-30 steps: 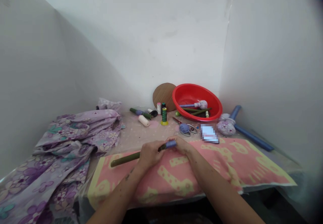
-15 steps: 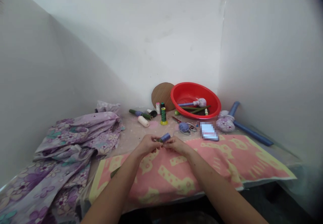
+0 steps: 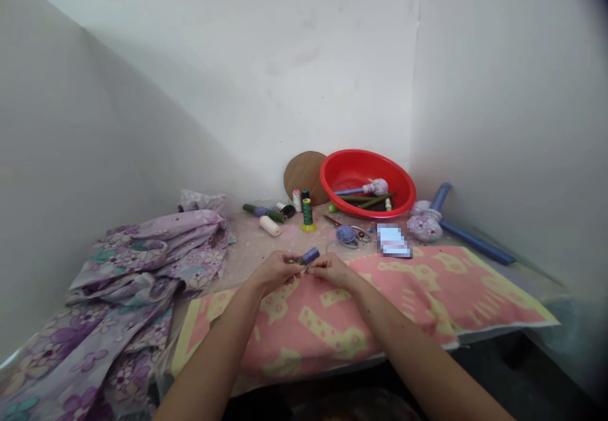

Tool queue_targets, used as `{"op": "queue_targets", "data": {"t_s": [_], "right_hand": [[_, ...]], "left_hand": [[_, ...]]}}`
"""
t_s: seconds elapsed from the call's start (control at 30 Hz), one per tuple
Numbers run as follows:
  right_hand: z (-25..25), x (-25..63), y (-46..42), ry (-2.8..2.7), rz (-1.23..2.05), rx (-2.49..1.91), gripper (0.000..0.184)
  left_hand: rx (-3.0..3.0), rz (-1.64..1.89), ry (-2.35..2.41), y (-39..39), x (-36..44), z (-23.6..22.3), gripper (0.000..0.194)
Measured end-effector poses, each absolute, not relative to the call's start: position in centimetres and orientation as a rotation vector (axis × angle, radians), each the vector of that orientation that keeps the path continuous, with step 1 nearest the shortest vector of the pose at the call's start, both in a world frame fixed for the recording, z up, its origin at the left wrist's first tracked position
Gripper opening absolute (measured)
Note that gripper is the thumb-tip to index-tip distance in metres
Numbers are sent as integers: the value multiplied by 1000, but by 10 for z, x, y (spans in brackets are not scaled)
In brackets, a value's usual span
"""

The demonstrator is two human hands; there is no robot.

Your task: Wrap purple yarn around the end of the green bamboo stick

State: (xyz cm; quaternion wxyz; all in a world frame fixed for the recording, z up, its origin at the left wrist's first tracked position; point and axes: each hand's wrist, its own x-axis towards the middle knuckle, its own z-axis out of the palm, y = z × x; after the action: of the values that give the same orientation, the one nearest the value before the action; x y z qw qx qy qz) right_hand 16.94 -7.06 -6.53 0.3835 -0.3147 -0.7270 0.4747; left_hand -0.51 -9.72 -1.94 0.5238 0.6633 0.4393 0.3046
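Observation:
Both my hands meet above the pink and yellow towel point(image 3: 408, 301) at the table's middle. My left hand point(image 3: 274, 269) and my right hand point(image 3: 331, 269) are closed in a pinch on a green stick with a blue-purple wrapped tip point(image 3: 309, 256). Only the tip and a short piece of the stick show between my fingers; the remainder of it is hidden behind my left hand and forearm.
A red basin point(image 3: 368, 183) holding several sticks stands at the back, a brown disc point(image 3: 304, 174) leaning beside it. Thread spools point(image 3: 307, 214), scissors point(image 3: 349, 234) and a blue rod point(image 3: 475, 244) lie near. Purple floral cloth point(image 3: 128, 282) is heaped at the left.
The green stick lay along the towel, held low. Now both hands have lifted its wrapped tip, and the long part has swung out of sight behind my left forearm.

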Motion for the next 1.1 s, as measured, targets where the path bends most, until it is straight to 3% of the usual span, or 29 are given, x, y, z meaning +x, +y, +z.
{"op": "queue_targets", "data": {"t_s": [0.7, 0.9, 1.1], "right_hand": [[-69, 166, -69, -1867, 1051, -821, 13], [-72, 165, -66, -1903, 1026, -792, 18], [-73, 161, -60, -2059, 774, -793, 20]], "left_hand": [[1817, 698, 1264, -94, -6, -36, 27], [1895, 622, 1428, -97, -7, -40, 24], [1947, 598, 1464, -95, -7, -42, 22]]}}
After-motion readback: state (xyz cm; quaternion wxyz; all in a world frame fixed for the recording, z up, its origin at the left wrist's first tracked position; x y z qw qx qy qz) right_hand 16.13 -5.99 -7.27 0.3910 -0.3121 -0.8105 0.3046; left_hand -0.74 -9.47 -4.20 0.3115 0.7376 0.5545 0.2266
